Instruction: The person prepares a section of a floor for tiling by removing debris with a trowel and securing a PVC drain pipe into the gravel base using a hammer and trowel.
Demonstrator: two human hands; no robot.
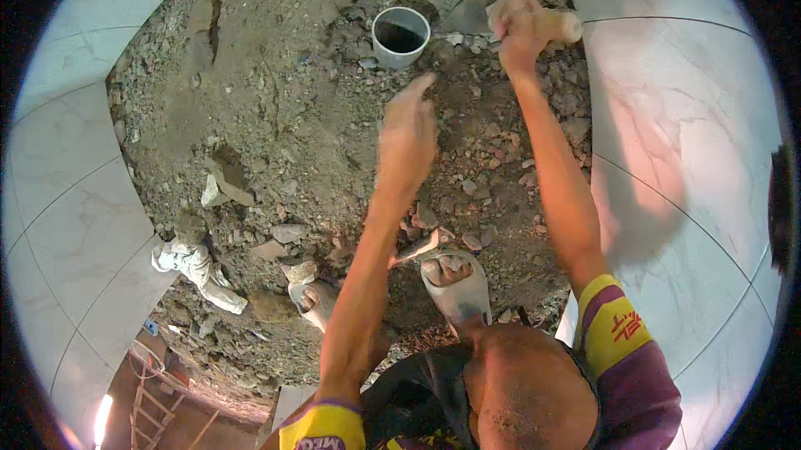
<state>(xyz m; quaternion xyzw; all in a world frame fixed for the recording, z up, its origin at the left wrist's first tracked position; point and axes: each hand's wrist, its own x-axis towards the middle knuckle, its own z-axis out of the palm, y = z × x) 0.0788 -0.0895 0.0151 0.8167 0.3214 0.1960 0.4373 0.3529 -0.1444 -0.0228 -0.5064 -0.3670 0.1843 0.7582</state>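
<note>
A pale grey round pipe end, dark inside, stands upright in rubble and soil. My left hand is just below its near side, with one finger stretched toward it. That hand is somewhat blurred, and I see nothing in it. Farther right, by the edge of the tiles, my right hand is closed round a pale, roughly cylindrical piece. The fingers hide part of this piece, so its exact kind is unclear. A smooth grey stone lies between the pipe and my right hand.
Marbled pale tiles flank the rubble on the left and right. A white cloth and broken stones lie at left. A pale stick-like piece lies by my sandal. A ladder shows lower left.
</note>
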